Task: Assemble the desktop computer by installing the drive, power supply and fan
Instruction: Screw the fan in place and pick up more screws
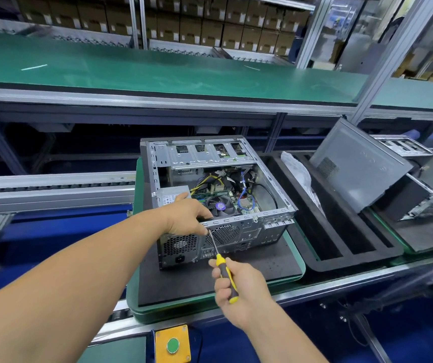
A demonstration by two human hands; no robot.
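Scene: As the open computer case (218, 200) lies on its side on a dark mat on the tabletop, its rear panel faces near.
Power supply (169, 199): seated in the case's near-left corner.
Handling: the case looks like stiff, heavy sheet metal (edges likely sharp); best held by its frame rim, away from the fragile board and loose cables.
Left hand (188, 218): reaches from the left, its grip curled over the rear top rim.
Right hand (236, 289): grip wrapped round the screwdriver (220, 263), tip at the rear panel beside the fan grille (223, 233).
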